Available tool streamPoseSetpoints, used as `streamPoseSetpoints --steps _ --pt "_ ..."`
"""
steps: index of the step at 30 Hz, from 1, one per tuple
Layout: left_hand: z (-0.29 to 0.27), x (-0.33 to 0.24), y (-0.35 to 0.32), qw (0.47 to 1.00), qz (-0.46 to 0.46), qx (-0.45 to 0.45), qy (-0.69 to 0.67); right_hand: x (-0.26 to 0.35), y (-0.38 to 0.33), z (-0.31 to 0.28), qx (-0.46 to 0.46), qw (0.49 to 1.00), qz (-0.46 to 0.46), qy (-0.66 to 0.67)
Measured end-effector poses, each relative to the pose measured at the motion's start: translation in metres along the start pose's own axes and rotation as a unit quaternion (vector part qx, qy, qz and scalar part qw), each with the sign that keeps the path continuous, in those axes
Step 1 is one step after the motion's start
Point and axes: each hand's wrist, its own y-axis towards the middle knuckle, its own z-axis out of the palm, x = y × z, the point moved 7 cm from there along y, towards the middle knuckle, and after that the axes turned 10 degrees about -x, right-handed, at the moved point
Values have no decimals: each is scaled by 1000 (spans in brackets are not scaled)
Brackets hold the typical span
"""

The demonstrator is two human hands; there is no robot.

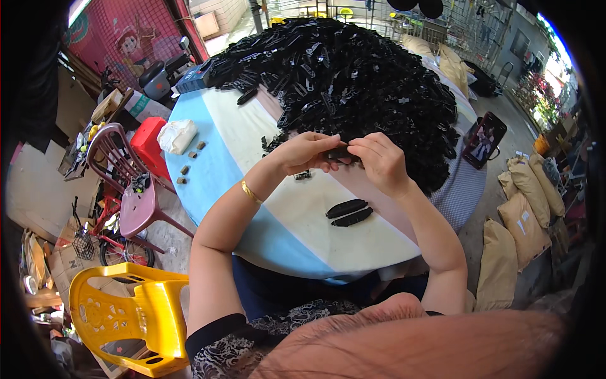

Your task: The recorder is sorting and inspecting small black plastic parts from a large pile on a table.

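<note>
Both my hands meet over the middle of the round table, at the near edge of a big heap of black oblong pieces point(353, 76) that look like plastic hair clips. My left hand point(306, 153) holds a small dark piece point(339, 153) at its fingertips. From the other side, the fingers of my right hand point(382, 165) pinch the same piece. Its exact kind is partly hidden by my fingers. Nearer to me, two long black pieces with toothed edges point(351, 218) lie side by side on the cloth. A few small bits point(303, 175) sit just below my left hand.
Striped cloth point(278, 234) covers the table. At its left are a white plastic bag point(177, 136), several small brown blocks point(184, 170) and a blue box point(192, 79). A phone point(485, 140) stands at the right edge. Yellow chair point(136, 316), purple chair point(140, 205) and sacks point(524, 224) surround it.
</note>
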Motion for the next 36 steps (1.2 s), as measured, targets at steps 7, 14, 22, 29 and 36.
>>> streamPoseSetpoints --steps 7,14,22,29,36 --pt "-9 6 1 998 -51 -28 -23 4 0 4 23 1000 -6 -9" --pt "-2 4 2 996 12 -43 75 9 2 4 37 998 -31 -30" --pt "17 -29 -20 899 200 -134 366 -40 -32 26 199 852 446 188" --pt "26 -39 -25 862 229 -138 430 -31 -22 16 173 948 258 63" --pt "25 -7 -13 864 281 19 417 -68 -38 25 155 763 529 338"
